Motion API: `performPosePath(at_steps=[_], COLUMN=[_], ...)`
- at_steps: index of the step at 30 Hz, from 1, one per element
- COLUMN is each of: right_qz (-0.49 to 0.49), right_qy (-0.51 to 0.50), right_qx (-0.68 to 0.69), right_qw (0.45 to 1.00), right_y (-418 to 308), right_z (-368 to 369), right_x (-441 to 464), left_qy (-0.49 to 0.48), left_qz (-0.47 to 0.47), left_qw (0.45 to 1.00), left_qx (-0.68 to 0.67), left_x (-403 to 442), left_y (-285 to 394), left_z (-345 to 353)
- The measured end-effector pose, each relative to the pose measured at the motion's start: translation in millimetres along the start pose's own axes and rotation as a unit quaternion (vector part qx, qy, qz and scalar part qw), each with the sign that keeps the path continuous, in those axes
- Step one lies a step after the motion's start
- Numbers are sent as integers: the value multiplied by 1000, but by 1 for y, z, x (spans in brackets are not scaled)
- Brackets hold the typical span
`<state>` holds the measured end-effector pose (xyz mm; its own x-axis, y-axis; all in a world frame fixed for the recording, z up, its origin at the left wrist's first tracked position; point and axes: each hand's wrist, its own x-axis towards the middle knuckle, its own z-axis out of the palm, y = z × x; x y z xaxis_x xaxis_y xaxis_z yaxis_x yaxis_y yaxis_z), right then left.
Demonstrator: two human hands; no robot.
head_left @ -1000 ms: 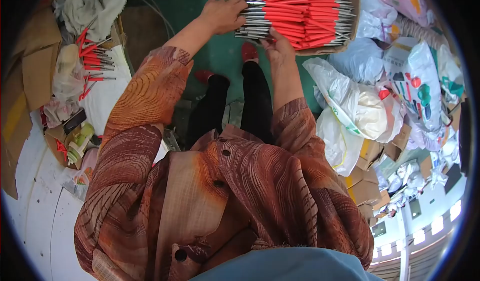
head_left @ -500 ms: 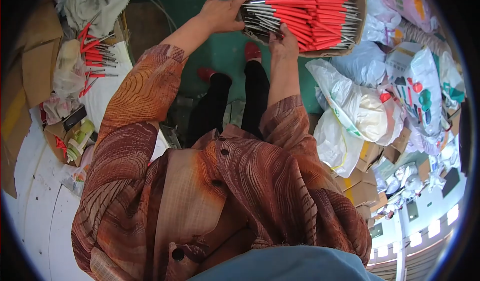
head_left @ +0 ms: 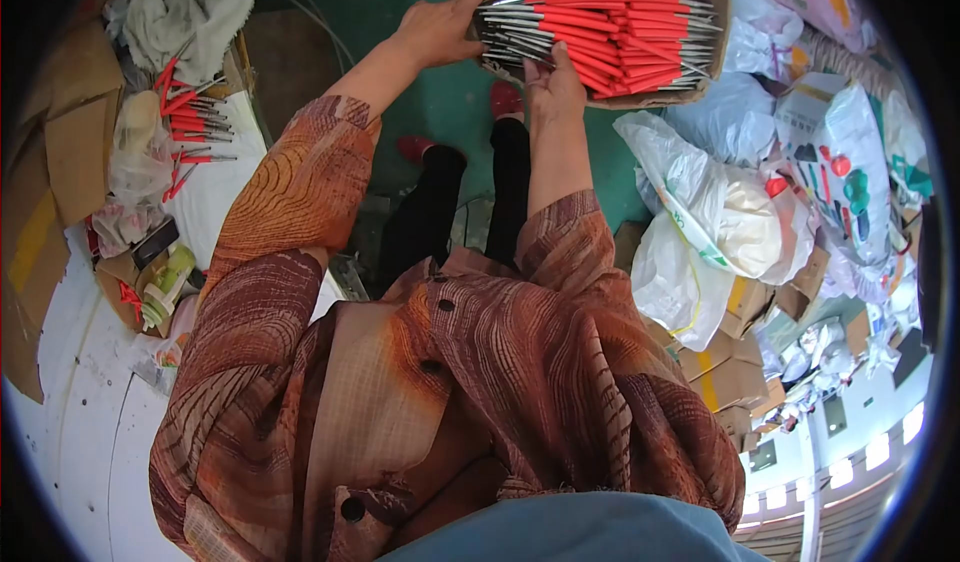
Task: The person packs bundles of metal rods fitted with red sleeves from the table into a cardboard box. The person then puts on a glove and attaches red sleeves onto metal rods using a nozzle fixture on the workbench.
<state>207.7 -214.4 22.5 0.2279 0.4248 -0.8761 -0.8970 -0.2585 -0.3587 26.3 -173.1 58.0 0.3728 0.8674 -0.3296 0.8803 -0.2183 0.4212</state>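
A cardboard box (head_left: pixel 722 37) at the top of the head view is packed with thin metal tools with red handles (head_left: pixel 575 27), lying side by side in two rows with their metal ends outward. My left hand (head_left: pixel 440 32) grips the box's left edge, thumb and fingers closed around it. At the near left corner, my right hand (head_left: pixel 557 87) is closed on the box edge, its thumb by the nearest tools. Some fingers of both hands are hidden by the box and its contents.
More red-handled tools (head_left: pixel 195 122) lie on a white surface at left, below a grey-white cloth (head_left: pixel 190 12). A small carton (head_left: pixel 150 272) with odds and ends stands nearer. White plastic bags (head_left: pixel 690 202) and cardboard boxes (head_left: pixel 730 372) crowd the right side. My shoes are on green floor (head_left: pixel 400 102).
The box and both hands have shifted slightly toward the top of the view. My right hand has moved a little left. Both hands stay on the box.
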Motion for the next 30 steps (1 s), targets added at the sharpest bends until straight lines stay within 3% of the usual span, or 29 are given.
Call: performPosePath(at_steps=[3, 5, 9, 13, 15, 17, 19, 23, 25, 30], right_qz=[17, 22, 20, 29, 18, -89, -125, -78, 26, 107], right_qy=[-12, -15, -26, -23, -8, -23, -34, -3, -58, -71], right_qx=[-112, -158, -97, 16, 8, -56, -75, -134, -214, -202], right_qw=[993, 987, 995, 999, 1000, 994, 989, 988, 975, 971], right_y=[-6, -6, -1, 1, 5, 14, 20, 3, -10, -29], right_z=[3, 7, 2, 2, 2, 2, 0, 3, -3, -23], right_x=[-15, -16, -8, 3, 3, 0, -1, -19, -21, -28], left_qy=[21, -29, -43, 17, 45, 1, -15, -3, 11, -10], left_qz=[31, 30, 14, 18, 33, 4, -7, -9, 0, -31], left_qw=[998, 998, 995, 996, 995, 998, 998, 998, 998, 998], left_qx=[-43, -53, -91, -89, -82, -69, -61, -67, -60, -47], left_x=[1, 3, -5, -15, -18, -22, -23, -18, -11, 1], left_y=[-2, 0, 9, 1, -2, 0, 4, 8, 8, 13], left_z=[0, 2, 1, 7, 8, 4, -1, -1, 1, -6])
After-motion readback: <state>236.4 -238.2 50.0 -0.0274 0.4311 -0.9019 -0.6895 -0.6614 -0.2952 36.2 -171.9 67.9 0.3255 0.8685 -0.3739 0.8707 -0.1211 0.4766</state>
